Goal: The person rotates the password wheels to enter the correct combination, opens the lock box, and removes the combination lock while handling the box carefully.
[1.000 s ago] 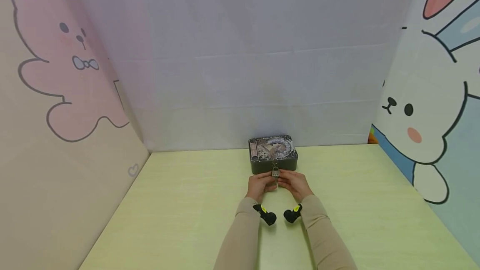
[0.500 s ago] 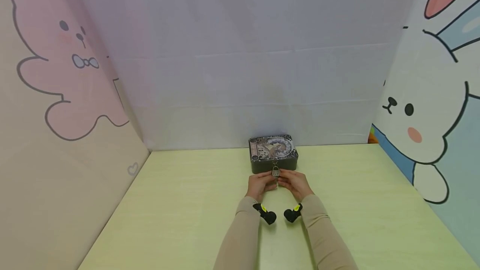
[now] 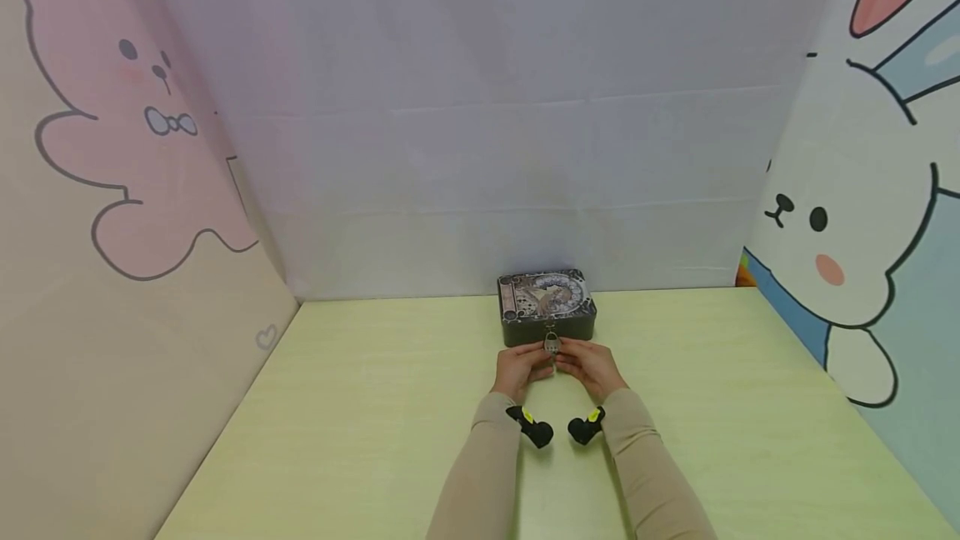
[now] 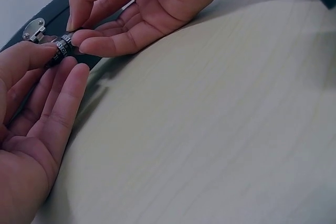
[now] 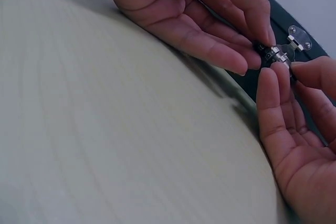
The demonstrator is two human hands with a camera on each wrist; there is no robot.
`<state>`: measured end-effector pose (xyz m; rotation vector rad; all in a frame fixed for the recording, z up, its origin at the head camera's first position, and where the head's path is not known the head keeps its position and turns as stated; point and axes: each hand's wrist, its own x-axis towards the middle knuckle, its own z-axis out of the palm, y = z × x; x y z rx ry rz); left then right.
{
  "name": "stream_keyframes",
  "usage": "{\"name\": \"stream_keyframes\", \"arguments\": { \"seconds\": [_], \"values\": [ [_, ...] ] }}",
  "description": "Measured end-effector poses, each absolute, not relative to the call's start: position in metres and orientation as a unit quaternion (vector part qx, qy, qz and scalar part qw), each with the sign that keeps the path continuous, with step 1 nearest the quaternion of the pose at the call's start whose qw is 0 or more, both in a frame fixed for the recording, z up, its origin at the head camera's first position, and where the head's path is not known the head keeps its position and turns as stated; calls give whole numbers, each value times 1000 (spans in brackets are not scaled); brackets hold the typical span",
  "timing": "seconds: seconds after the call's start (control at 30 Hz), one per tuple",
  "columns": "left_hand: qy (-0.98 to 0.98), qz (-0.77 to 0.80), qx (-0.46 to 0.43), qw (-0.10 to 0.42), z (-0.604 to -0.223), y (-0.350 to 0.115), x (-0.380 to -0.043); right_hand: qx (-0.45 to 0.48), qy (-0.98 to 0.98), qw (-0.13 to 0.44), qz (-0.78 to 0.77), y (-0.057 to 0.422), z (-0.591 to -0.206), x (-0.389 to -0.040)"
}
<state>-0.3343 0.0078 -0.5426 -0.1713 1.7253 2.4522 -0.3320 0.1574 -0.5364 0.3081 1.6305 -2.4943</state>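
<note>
A small combination padlock (image 3: 552,344) with numbered dials hangs from the metal clasp (image 4: 35,30) at the front of a dark tin box (image 3: 547,332). The lid of the box is down and carries an ornate printed picture. On the padlock's left side, my left hand (image 3: 519,372) pinches it between thumb and fingers. From the other side my right hand (image 3: 592,367) grips it the same way, its thumb and fingertips at the dials. Both wrist views show the dial rings (image 5: 278,54) between the fingertips, partly covered by them.
The box stands at the back of a pale wooden table (image 3: 375,407), close to a white cloth backdrop (image 3: 465,148). Side panels with cartoon rabbit drawings (image 3: 832,232) flank the table. A black wrist camera (image 3: 534,429) sits on each sleeve.
</note>
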Motion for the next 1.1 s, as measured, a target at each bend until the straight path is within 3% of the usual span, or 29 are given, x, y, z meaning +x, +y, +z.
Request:
{"name": "stream_keyframes", "arguments": {
  "seconds": [1.1],
  "values": [
    [581, 809, -46, 80, -544, 6, -335, 101, 538, 73, -834, 158, -537, -332]
  ]
}}
